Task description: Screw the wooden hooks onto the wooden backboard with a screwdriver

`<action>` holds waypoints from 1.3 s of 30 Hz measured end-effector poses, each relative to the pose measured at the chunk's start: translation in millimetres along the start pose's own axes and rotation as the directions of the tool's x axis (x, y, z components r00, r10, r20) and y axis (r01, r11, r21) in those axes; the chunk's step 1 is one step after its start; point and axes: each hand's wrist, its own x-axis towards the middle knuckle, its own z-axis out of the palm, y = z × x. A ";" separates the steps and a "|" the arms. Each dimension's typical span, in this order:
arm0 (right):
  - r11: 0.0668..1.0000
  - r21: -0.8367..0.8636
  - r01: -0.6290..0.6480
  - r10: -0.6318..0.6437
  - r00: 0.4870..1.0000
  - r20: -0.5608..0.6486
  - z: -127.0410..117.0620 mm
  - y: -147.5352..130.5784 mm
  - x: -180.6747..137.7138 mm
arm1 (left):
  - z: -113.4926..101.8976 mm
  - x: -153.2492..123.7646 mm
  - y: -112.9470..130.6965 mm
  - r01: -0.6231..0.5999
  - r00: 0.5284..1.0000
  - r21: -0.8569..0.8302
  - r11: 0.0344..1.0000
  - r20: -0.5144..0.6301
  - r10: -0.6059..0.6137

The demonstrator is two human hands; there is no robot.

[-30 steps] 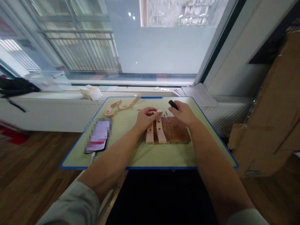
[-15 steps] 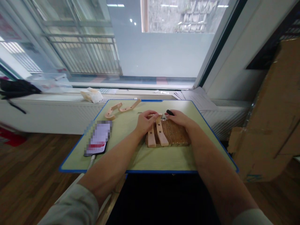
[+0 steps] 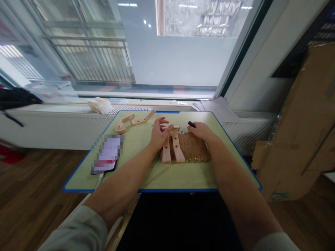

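A brown wood-grain board (image 3: 196, 148) wrapped in shiny clear film lies on the small table. Two pale wooden strips with dark holes, a left one (image 3: 166, 153) and a right one (image 3: 177, 143), rest side by side on its left part. My left hand (image 3: 158, 134) is open at their far ends, its fingers apart and its thumb close to the top of the strips; whether it touches them I cannot tell. Beyond the board's far right edge, my right hand (image 3: 201, 131) is closed around a black tool handle (image 3: 192, 124). The tool's working end cannot be made out.
Curved wooden pieces (image 3: 131, 121) lie at the table's back left. A phone (image 3: 106, 155) with a white cable lies at the left. Papers (image 3: 211, 107) and a crumpled packet (image 3: 99, 105) are on the sill. Cardboard (image 3: 295, 139) stands at the right.
My left hand has loosened from the top of the strips, and its fingers have spread and lifted. My right hand has drawn slightly away to the right with the black handle.
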 end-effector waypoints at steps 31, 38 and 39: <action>0.981 -0.085 -0.175 0.169 0.983 -0.075 8.1 37.1 14.9 | -2.6 -3.8 12.6 -0.080 0.996 0.170 0.982 0.046 0.073; 0.992 0.109 -0.059 0.099 0.907 -0.410 -27.8 20.1 -11.3 | -1.4 -2.2 18.6 -0.029 0.999 0.110 0.993 0.023 0.027; 0.984 0.162 0.072 0.011 0.888 -0.459 -34.1 14.4 -18.4 | -1.1 -2.7 18.9 -0.024 0.999 0.102 0.994 0.029 0.021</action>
